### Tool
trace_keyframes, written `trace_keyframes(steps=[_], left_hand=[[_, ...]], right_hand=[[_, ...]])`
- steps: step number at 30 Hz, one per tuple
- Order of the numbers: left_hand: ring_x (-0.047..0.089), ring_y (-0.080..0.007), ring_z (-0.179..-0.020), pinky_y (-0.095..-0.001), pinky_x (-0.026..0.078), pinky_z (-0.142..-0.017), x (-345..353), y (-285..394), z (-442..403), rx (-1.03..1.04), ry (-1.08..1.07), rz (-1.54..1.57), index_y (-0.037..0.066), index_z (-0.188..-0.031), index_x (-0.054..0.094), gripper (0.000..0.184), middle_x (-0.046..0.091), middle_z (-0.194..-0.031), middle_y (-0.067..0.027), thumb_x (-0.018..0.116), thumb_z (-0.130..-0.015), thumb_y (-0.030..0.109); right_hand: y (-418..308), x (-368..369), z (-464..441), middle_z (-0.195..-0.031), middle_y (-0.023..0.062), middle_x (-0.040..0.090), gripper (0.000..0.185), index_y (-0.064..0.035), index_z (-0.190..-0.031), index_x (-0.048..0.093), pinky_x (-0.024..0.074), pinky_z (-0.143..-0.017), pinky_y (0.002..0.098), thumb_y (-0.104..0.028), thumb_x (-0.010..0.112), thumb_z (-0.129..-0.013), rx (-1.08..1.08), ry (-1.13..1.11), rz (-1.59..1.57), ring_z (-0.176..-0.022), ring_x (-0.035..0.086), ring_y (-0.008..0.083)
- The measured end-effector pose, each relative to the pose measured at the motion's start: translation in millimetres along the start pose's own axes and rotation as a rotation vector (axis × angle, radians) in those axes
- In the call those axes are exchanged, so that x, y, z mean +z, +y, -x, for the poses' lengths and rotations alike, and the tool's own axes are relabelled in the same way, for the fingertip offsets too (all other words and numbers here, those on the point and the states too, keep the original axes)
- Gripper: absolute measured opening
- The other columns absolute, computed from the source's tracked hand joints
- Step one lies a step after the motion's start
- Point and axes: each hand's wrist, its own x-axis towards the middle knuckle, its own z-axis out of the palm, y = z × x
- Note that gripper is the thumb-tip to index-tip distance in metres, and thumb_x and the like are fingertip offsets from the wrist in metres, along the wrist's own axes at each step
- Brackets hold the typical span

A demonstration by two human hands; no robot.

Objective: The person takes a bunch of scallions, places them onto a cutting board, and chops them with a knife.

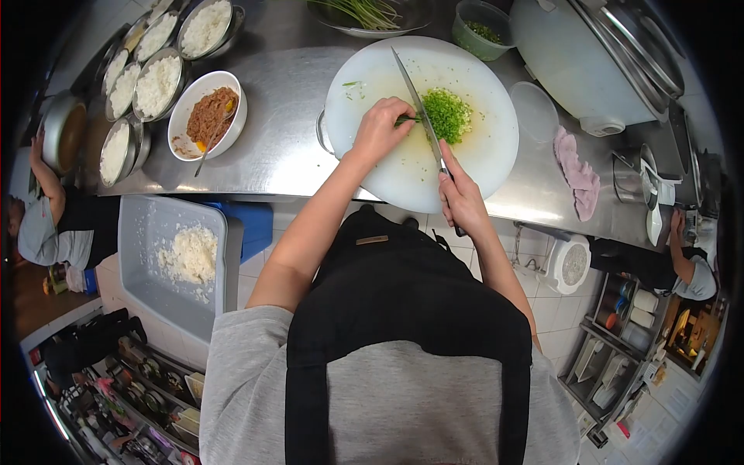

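On the round white cutting board [364, 77], my left hand [381, 124] pinches a small bunch of green onions [404, 120], fingers curled close to the blade. My right hand [463, 195] grips the dark handle of a long kitchen knife [416, 101], whose tip points away from me to the upper left. The blade lies between the held stalks and a pile of chopped green onions [447, 115] on its right. Small green bits are scattered over the board.
Left stand several bowls of rice [158, 84] and a white bowl [177, 124] of minced brown food with a spoon. A colander [372, 32] of green stalks, a tub [480, 46], a rice cooker [585, 70] and a pink cloth [575, 174] surround the board. Below left is a grey bin [139, 256]; co-workers stand both sides.
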Motion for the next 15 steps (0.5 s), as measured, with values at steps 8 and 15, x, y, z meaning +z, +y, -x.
trace_keyframes(steps=[8,15], left_hand=[[0.061,-0.0299,-0.087,-0.039,0.049,-0.078,8,-4,0,0.001,0.04,-0.037,0.002,-0.082,0.066,0.007,0.066,-0.085,-0.0102,0.068,-0.076,0.003],[0.061,-0.0294,-0.086,-0.0382,0.049,-0.077,4,-3,1,0.037,0.022,-0.009,0.002,-0.081,0.065,0.007,0.065,-0.083,-0.0101,0.066,-0.075,0.0]], right_hand=[[12,0,3,-0.112,0.0262,0.064,0.055,-0.0217,-0.151,0.028,0.0482,-0.084,0.0385,-0.015,0.042,-0.099,-0.061,0.007,0.204,-0.085,0.064,0.0325],[17,3,-4,-0.129,0.029,0.054,0.056,-0.0208,-0.152,0.027,0.0406,-0.1,0.0398,-0.015,0.043,-0.098,-0.168,0.013,0.254,-0.119,0.053,0.044]])
